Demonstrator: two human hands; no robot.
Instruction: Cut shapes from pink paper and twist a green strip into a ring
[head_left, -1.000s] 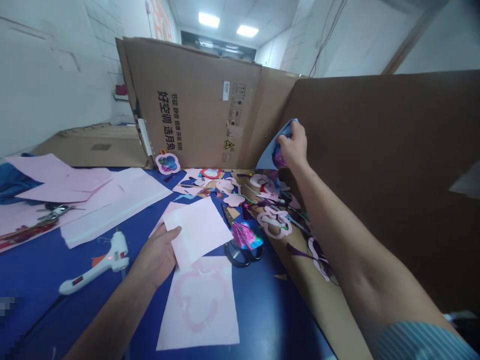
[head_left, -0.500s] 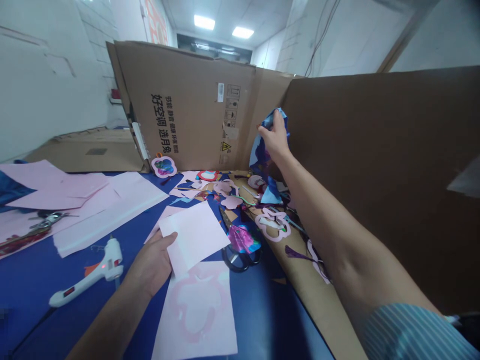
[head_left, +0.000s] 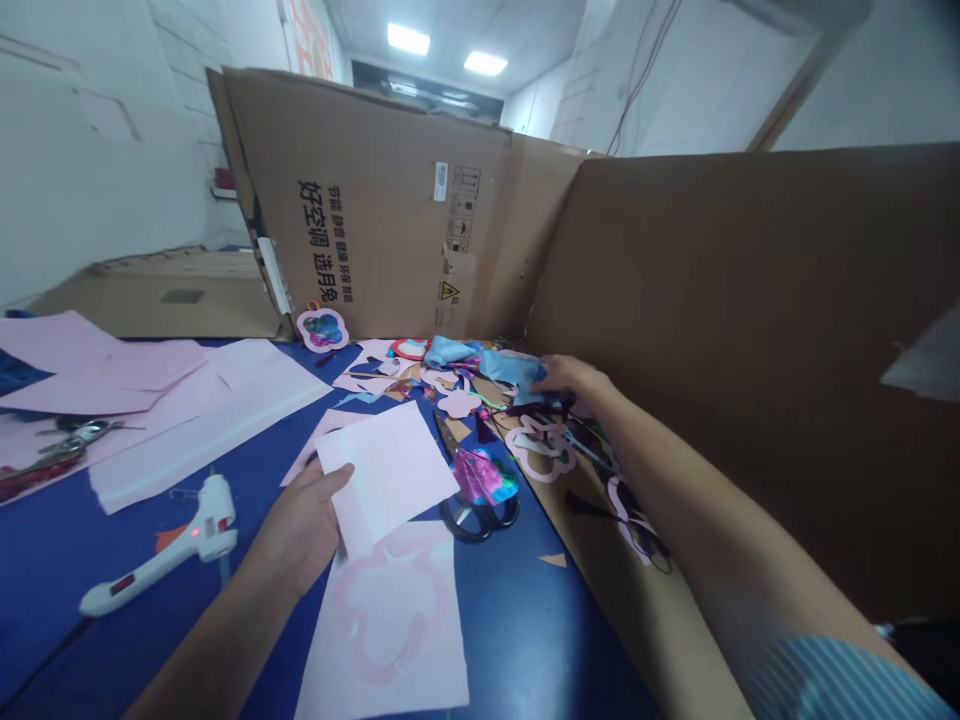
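My left hand (head_left: pixel 304 525) is closed on a pale square sheet of paper (head_left: pixel 390 475), the thumb lying on its upper face. Just below, another sheet with a pink flower outline (head_left: pixel 394 610) lies on the table, partly covered by the held one. At the back right, my right hand (head_left: pixel 574 378) has its fingers bent on the edge of a blue piece of fabric (head_left: pixel 514 370) that lies crumpled over the scrap pile. Black-handled scissors (head_left: pixel 484 522) lie between the hands, with a pink and blue fabric scrap (head_left: pixel 484 477) across them.
A white glue gun (head_left: pixel 169 560) with a lit red light rests at the left. Pink sheets (head_left: pixel 97 360) and metal pliers (head_left: pixel 71 445) lie farther left. Cardboard walls (head_left: pixel 390 220) stand behind and right. Paper flower frames (head_left: pixel 544 448) and tassels lie on a cardboard flap.
My right hand has come down from in front of the cardboard corner to the scrap pile, bringing the blue fabric down. My left hand keeps hold of the paper in nearly the same place.
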